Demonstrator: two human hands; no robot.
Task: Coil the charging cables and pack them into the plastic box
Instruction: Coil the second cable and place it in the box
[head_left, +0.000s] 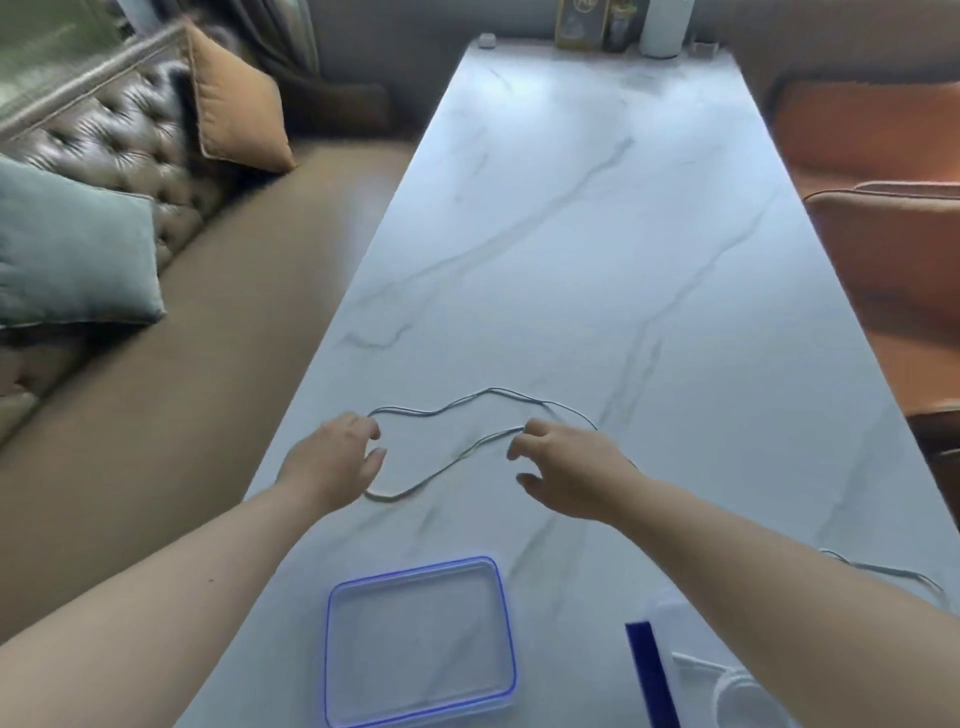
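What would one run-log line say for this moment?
left hand: open, by cable | right hand: open, at cable | cable: uncoiled on table

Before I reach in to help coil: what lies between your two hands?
In the head view, two runs of the dark cable cross bare marble table between the left hand and right hand; nothing else.

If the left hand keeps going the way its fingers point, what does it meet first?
Probably the thin dark charging cable looped on the white marble table; the left hand looks nearly at its left bend, though height above it is unclear.
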